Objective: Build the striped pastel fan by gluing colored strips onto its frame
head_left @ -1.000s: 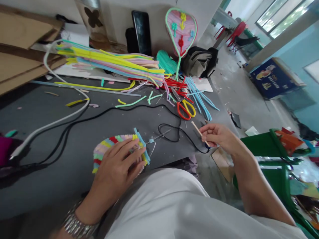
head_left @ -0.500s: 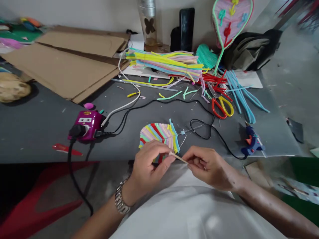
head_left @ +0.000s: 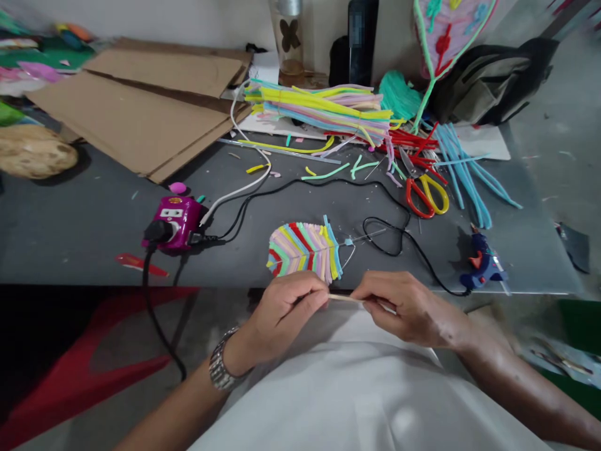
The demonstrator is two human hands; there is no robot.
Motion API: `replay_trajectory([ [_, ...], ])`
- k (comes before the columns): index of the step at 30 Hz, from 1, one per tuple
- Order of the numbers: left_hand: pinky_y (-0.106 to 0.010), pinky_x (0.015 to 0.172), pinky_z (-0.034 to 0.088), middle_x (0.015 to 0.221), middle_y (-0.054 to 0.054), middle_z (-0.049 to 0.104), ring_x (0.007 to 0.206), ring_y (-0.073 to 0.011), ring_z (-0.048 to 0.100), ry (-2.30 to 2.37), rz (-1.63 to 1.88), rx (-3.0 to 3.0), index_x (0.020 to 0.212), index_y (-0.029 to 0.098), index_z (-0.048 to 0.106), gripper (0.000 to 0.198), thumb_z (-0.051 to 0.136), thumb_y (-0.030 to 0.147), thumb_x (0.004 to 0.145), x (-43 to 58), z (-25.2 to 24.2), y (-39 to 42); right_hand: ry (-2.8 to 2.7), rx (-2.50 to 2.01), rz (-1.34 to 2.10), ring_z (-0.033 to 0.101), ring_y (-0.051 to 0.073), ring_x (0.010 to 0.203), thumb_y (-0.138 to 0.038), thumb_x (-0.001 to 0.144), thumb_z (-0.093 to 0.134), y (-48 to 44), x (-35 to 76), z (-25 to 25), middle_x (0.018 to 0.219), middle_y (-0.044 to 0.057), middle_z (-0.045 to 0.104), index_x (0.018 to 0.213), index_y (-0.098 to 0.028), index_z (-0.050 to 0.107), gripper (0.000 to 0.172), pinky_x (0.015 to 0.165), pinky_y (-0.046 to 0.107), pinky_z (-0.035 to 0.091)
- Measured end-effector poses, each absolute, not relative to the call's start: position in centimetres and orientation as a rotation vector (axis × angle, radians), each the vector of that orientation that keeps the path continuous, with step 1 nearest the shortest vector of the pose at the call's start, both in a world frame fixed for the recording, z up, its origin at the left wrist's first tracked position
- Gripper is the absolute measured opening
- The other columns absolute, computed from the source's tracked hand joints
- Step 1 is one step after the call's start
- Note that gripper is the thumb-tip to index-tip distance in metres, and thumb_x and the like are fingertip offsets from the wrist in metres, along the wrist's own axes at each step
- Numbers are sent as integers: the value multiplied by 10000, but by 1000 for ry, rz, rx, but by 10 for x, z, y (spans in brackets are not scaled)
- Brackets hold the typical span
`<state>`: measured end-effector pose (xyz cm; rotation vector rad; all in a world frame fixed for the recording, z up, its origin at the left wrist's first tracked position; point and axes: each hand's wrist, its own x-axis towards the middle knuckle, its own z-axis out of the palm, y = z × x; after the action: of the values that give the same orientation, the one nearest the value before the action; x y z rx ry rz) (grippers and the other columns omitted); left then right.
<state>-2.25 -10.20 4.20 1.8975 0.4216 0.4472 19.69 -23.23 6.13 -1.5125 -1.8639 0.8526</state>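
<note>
**A:** Hand state?

**B:** Left hand (head_left: 286,319) and right hand (head_left: 408,308) are close together, both clamped on a thin wooden stick (head_left: 345,299), one end each. The stick runs level between the fingertips, over the near edge of the tabletop (head_left: 89,244).

**A:** Where's the piece?

**B:** The striped pipe-cleaner leaf (head_left: 303,254) lies flat on the dark tabletop, just beyond the left hand. No visible contact with either hand. Short pastel, red and yellow strips sit in chevrons, with longer blue strips across the right end. A thin wire loop (head_left: 348,258) sticks out there, with a small blue bead (head_left: 348,241) at its tip.

**A:** Nearby?

**B:** Right of the leaf: a blue hot glue gun (head_left: 483,268) on its side, its black cord (head_left: 385,220) looping back across the tabletop. Upper right: red-and-yellow scissors (head_left: 425,197) beside loose blue pipe cleaners (head_left: 462,175). Left: a magenta power socket (head_left: 171,222) with plugs in it. Farther back: a bundle of multicoloured pipe cleaners (head_left: 319,109) and cardboard sheets (head_left: 150,106).

**A:** Anything on the wrist?

**B:** Metal watch (head_left: 220,366), left wrist.
</note>
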Motion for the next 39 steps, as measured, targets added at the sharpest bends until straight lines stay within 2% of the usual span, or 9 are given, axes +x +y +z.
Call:
replay_trajectory([
  [5, -300, 775, 508, 845, -46, 737, 784, -165, 653, 523, 613, 2066, 918, 178, 712, 221, 548, 252, 1045, -21, 32, -108, -1885, -1615, 599, 582, 116, 672, -146, 1024, 538, -233, 182, 55, 818, 20, 700, 966, -177, 688, 164, 645, 248, 415],
  [8, -269, 688, 482, 740, -18, 677, 686, -141, 606, 584, 636, 2009, 837, 180, 682, 262, 541, 257, 1044, -22, 34, -111, -1980, -1631, 419, 555, 129, 671, -105, 1028, 489, -234, 174, 51, 778, 17, 655, 907, -181, 669, 230, 619, 271, 368],
  [14, -234, 604, 448, 660, -3, 658, 615, -116, 576, 722, 554, 1607, 729, 178, 676, 327, 565, 294, 1014, -21, 47, -116, -2047, -1557, 185, 393, 122, 600, -50, 1008, 483, -236, 171, 48, 672, -14, 511, 727, -198, 563, 327, 576, 300, 263],
  [21, -247, 598, 422, 648, -3, 594, 599, -115, 501, 689, 304, 1146, 706, 179, 634, 391, 671, 481, 951, -21, 34, -115, -1992, -1513, 281, 416, 122, 610, -57, 1019, 467, -240, 176, 36, 691, -13, 534, 809, -194, 612, 290, 589, 288, 288],
  [27, -246, 580, 347, 613, 26, 472, 580, -100, 385, 616, 308, 960, 649, 183, 528, 472, 704, 514, 935, -18, 31, -124, -1912, -1407, 348, 496, 125, 640, -115, 1059, 476, -235, 173, 27, 728, 1, 600, 916, -181, 646, 232, 632, 268, 364],
  [30, -245, 597, 348, 625, 27, 468, 602, -105, 390, 621, 382, 1017, 655, 183, 523, 476, 684, 521, 949, -20, 34, -127, -1747, -1369, 529, 521, 119, 655, -201, 1086, 480, -234, 166, 22, 755, 8, 635, 940, -189, 654, 227, 636, 253, 388],
  [33, -243, 631, 383, 658, 20, 507, 635, -112, 436, 644, 532, 1230, 683, 179, 558, 410, 640, 443, 987, -22, 39, -128, -1409, -1300, 976, 492, 100, 634, -329, 1074, 563, -234, 158, 21, 740, -12, 616, 910, -190, 658, 235, 599, 231, 374],
  [36, -233, 628, 405, 665, 18, 553, 631, -110, 486, 657, 635, 1446, 693, 183, 570, 347, 589, 342, 1001, -23, 45, -127, -1012, -1160, 1413, 419, 77, 574, -473, 987, 706, -233, 153, 25, 685, -40, 566, 868, -182, 659, 318, 552, 219, 333],
  [39, -227, 608, 419, 654, 19, 588, 615, -115, 528, 753, 712, 1643, 706, 190, 586, 301, 565, 301, 984, -32, 51, -120, -780, -1016, 1666, 365, 60, 516, -551, 887, 803, -230, 159, 32, 625, -52, 543, 856, -168, 679, 404, 499, 213, 267],
])
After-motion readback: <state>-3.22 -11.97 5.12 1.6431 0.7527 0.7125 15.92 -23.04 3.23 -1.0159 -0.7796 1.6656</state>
